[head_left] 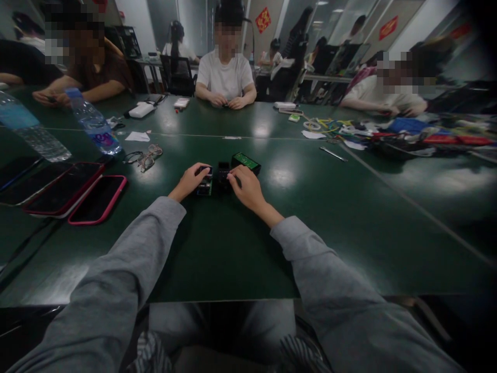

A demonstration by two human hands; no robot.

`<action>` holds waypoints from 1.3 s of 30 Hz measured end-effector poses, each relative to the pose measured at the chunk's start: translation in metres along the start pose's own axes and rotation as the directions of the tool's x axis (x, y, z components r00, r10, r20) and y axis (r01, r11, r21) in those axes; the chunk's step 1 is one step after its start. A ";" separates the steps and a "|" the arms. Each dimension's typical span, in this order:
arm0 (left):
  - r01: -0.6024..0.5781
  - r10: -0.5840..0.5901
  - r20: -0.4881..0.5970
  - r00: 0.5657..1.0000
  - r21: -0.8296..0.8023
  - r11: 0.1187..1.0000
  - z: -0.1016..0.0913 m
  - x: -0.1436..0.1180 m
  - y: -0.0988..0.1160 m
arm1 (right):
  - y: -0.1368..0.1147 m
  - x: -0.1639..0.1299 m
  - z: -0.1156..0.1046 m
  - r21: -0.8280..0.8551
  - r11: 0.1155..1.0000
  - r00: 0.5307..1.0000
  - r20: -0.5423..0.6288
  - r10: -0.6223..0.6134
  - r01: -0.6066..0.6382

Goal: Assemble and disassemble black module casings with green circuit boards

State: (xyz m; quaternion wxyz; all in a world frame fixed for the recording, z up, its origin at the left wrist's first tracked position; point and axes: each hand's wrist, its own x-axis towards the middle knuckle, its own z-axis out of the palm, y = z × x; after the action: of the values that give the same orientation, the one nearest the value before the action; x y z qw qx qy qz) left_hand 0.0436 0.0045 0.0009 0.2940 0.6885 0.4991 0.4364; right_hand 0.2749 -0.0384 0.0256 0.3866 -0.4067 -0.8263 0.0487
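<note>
Both my arms in grey sleeves reach out over a dark green table [318, 207]. My left hand [189, 181] grips a small black module with a green circuit board [205, 185]. My right hand [247, 189] has its fingertips on a second small black block [223, 173] right beside the first. The two pieces touch or nearly touch between my hands. Just behind my right hand lies a black case with a green circuit board on top [246, 162], apart from my fingers.
Phones in red and pink cases [97, 199] lie at the left, with a water bottle [93, 123] and glasses [145, 157] behind them. Several people sit across the table. Cables, tools and parts [388, 132] crowd the far right; a metal tool [333, 154] lies nearer.
</note>
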 end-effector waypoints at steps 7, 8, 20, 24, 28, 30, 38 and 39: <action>0.022 -0.022 0.010 1.000 -0.014 1.000 -0.001 0.000 0.002 | -0.001 -0.003 0.003 0.045 0.998 0.998 -0.034 0.051 -0.049; 0.018 -0.018 0.008 1.000 -0.008 1.000 -0.001 0.000 0.002 | 0.000 -0.003 0.004 0.056 0.997 0.999 -0.012 0.049 -0.049; 0.052 -0.052 -0.008 0.999 -0.018 0.998 -0.001 -0.002 0.007 | 0.003 -0.002 0.005 0.068 0.997 0.998 0.049 0.034 -0.038; 0.051 -0.051 -0.007 0.999 -0.027 0.998 -0.001 -0.002 0.007 | 0.005 -0.002 0.008 0.108 0.994 0.999 0.037 0.012 -0.015; 0.057 -0.057 -0.010 0.998 -0.025 0.998 -0.001 -0.002 0.006 | 0.005 -0.002 0.010 0.120 0.993 0.999 0.038 -0.016 0.011; 0.067 -0.068 -0.013 0.998 -0.024 0.997 -0.001 -0.002 0.007 | 0.006 -0.003 0.011 0.110 0.994 0.999 0.044 -0.025 0.019; 0.066 -0.067 -0.006 0.998 -0.063 0.996 -0.002 -0.004 0.008 | 0.006 -0.002 0.012 0.110 0.993 0.999 0.021 0.036 -0.038; 0.067 -0.068 -0.006 0.998 -0.072 0.995 -0.002 -0.004 0.008 | 0.008 -0.001 0.012 0.139 0.988 0.997 -0.011 0.073 -0.071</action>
State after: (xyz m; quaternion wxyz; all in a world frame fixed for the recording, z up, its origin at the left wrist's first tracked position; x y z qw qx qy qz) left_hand 0.0446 -0.0019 0.0075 0.3310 0.6586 0.5072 0.4466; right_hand 0.2722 -0.0312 0.0130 0.4184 -0.4086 -0.8027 0.1168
